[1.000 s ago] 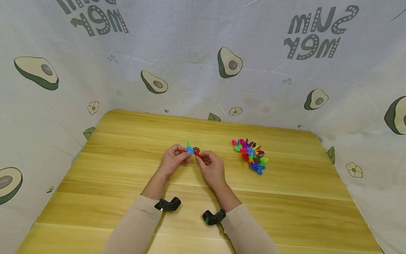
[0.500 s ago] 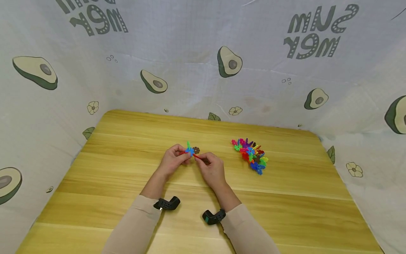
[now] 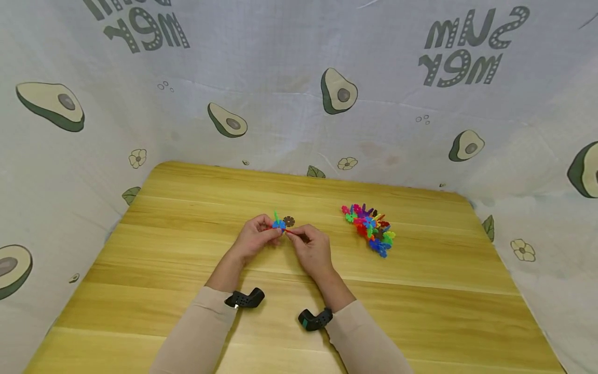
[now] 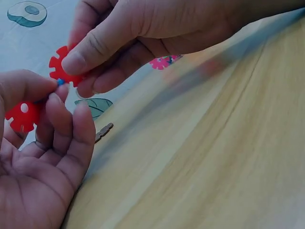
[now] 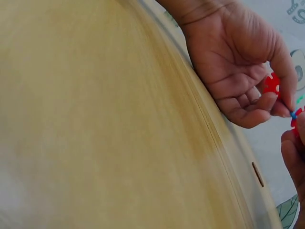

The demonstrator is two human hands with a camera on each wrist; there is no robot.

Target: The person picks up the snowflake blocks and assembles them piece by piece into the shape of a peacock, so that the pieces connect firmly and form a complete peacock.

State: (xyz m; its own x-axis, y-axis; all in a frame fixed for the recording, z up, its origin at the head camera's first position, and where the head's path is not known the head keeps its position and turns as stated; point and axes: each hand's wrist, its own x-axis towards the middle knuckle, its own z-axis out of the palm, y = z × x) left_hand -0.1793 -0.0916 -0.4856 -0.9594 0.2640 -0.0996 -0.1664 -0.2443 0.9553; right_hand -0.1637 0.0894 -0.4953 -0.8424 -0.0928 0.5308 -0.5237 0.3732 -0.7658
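Note:
In the head view my left hand (image 3: 254,236) holds a small cluster of joined plastic snowflake discs: a blue disc (image 3: 279,224), an upright green one (image 3: 276,215), and a red one (image 4: 24,117) clearer in the left wrist view. My right hand (image 3: 313,250) pinches another red disc (image 4: 58,62) between thumb and fingers. That disc's edge meets the blue disc; the fingertips partly hide the joint. A loose brown disc (image 3: 289,221) lies on the table just beyond the fingertips, touched by neither hand.
A heap of multicoloured snowflake discs (image 3: 369,228) sits on the wooden table (image 3: 187,208) to the right of my hands. Behind the table hangs a white cloth (image 3: 280,104) printed with avocados. Both wrists carry black bands (image 3: 246,298).
The held cluster has dipped and tilted slightly, and the red disc at my right hand has turned edge-on. The brown disc and the heap stay put.

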